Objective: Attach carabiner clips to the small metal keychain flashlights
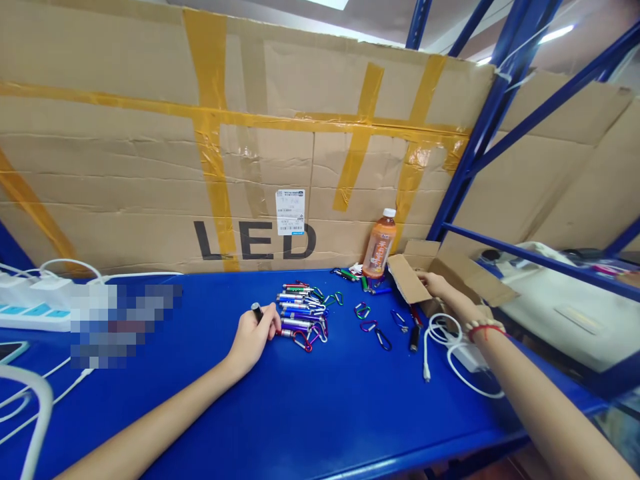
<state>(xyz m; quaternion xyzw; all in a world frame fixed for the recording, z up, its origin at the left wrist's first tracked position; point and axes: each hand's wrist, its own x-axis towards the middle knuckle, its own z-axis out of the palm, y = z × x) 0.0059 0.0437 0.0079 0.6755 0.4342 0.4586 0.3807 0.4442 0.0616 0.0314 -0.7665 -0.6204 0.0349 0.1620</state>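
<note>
My left hand (255,333) rests on the blue table (325,413), fingers closed round a small black keychain flashlight (257,311). Just to its right lies a pile of several small coloured flashlights with carabiner clips (303,310). Loose carabiners (373,327) are scattered further right. My right hand (434,285) reaches into an open cardboard box (430,277) at the table's right side, touching its flap; its fingers are partly hidden. A beaded bracelet and red string circle that wrist.
An orange drink bottle (380,252) stands against the taped cardboard wall marked LED (255,240). A white charger with cable (463,350) lies by my right forearm. A power strip (35,310) and white cables sit at the left. Blue shelf frames (465,160) rise on the right.
</note>
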